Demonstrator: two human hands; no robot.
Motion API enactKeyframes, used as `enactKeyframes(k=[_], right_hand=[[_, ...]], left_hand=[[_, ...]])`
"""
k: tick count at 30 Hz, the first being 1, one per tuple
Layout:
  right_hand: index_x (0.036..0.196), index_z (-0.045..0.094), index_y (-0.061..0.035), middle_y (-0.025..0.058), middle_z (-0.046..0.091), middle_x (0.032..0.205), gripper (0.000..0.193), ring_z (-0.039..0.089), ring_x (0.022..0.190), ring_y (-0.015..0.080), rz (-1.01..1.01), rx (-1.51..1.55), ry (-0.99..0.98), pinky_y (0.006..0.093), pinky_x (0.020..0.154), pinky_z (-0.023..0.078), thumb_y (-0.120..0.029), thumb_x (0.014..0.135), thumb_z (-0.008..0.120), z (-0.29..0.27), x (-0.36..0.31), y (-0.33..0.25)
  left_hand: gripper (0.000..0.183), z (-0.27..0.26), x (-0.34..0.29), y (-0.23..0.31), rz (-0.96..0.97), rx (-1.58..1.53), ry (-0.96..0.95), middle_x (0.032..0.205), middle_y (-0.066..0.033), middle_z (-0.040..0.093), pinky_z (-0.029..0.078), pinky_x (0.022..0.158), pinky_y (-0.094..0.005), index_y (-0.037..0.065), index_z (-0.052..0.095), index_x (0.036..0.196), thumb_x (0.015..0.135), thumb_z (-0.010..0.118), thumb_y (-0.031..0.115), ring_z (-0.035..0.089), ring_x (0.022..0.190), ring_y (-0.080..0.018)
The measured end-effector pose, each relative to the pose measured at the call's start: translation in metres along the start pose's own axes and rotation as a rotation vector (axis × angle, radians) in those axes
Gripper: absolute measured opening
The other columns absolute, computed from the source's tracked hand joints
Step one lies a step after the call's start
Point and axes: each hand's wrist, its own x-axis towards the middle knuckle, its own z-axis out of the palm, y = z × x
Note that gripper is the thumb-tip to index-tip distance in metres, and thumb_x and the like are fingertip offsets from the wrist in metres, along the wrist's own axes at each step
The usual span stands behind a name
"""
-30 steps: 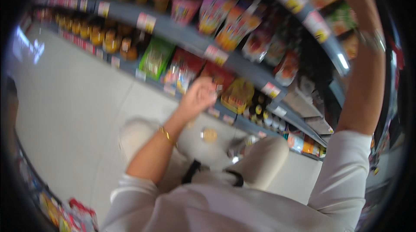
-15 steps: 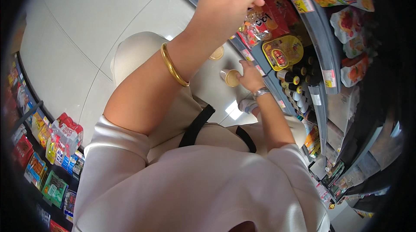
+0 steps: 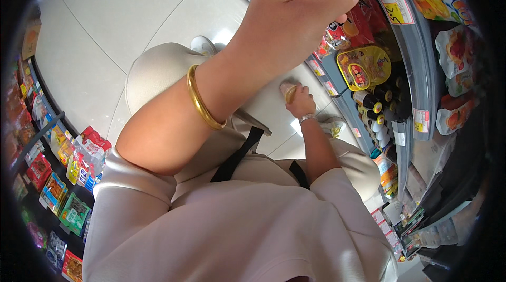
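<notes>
My right hand is down low over the floor, its fingers closed around a small clear jar with a tan lid. The jar is tilted, and the fingers cover part of it. Raised high at the top, my left hand is in front of the shelf, fingers curled in toward the thumb. Nothing shows in it. A gold bangle circles the left forearm, which hides part of the floor. Nearest the left hand on the shelf are red packets and a yellow-rimmed tub.
To the right, a grey shelf edge with price tags curves past. Dark bottles with yellow caps stand on a lower level, and bagged snacks hang over an upper one. Another shelf with colourful packets runs along the left. Pale tiles cover the floor.
My right hand has gone from reaching at the jar to gripping it, and the jar has tilted. My left hand appears farther right. A second tan lid on the floor is now out of sight.
</notes>
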Motion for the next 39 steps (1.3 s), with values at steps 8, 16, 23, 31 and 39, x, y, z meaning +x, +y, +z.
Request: enactKeyframes(k=[8, 16, 23, 31, 39], right_hand=[[0.128, 0.052, -0.0059, 0.0071, 0.068, 0.1, 0.068, 0.066, 0.069, 0.0137, 0.239, 1.301, -0.505, 0.0308, 0.062, 0.059, -0.052, 0.081, 0.069, -0.08, -0.02, 0.057], [0.132, 0.05, -0.0006, 0.0142, 0.068, 0.111, 0.057, 0.069, 0.092, 0.024, -0.161, 1.437, -0.463, 0.036, 0.069, 0.059, -0.04, 0.092, 0.058, -0.172, -0.084, 0.043], [0.145, 0.037, 0.0038, 0.0158, 0.052, 0.136, 0.093, 0.053, 0.125, 0.0245, -0.607, 1.363, -0.212, 0.0344, 0.107, 0.04, -0.048, 0.074, 0.069, -0.227, -0.123, 0.003], [0.132, 0.053, -0.0004, 0.0083, 0.067, 0.103, 0.061, 0.062, 0.085, 0.0147, -0.41, 1.331, 0.139, 0.0307, 0.083, 0.05, -0.051, 0.098, 0.052, -0.199, -0.035, -0.032], [0.146, 0.038, -0.0213, 0.0136, 0.033, 0.151, 0.085, 0.042, 0.132, 0.0379, -0.433, -0.04, 0.241, 0.0471, 0.1, 0.048, -0.025, 0.073, 0.083, -0.058, 0.052, -0.104]], left_hand=[[0.03, -0.009, 0.007, -0.014, -0.005, 0.536, 0.034, 0.093, -0.0075, 0.068, 0.051, 0.073, -0.0259, -0.004, 0.063, 0.106, 0.088, 0.069, 0.019, 0.063, 0.084, -0.0108], [0.044, -0.023, -0.01, -0.017, -0.252, 0.994, -0.354, 0.103, -0.012, 0.068, 0.052, 0.082, -0.0295, -0.004, 0.06, 0.111, 0.084, 0.077, 0.026, 0.064, 0.096, -0.0163], [0.083, -0.024, -0.026, -0.022, -0.509, 1.259, -0.797, 0.109, -0.0203, 0.065, 0.051, 0.085, -0.0353, -0.004, 0.05, 0.129, 0.063, 0.086, 0.032, 0.065, 0.1, -0.0274], [0.061, -0.033, -0.006, 0.028, 0.074, 0.914, 0.086, 0.093, -0.0104, 0.069, 0.054, 0.072, -0.0311, -0.003, 0.059, 0.107, 0.06, 0.088, 0.024, 0.067, 0.081, -0.0181], [0.05, -0.025, -0.011, 0.077, -0.022, 0.209, 0.161, 0.098, -0.0067, 0.062, 0.052, 0.072, -0.0251, -0.004, 0.05, 0.114, 0.076, 0.079, 0.01, 0.061, 0.086, -0.0114]])
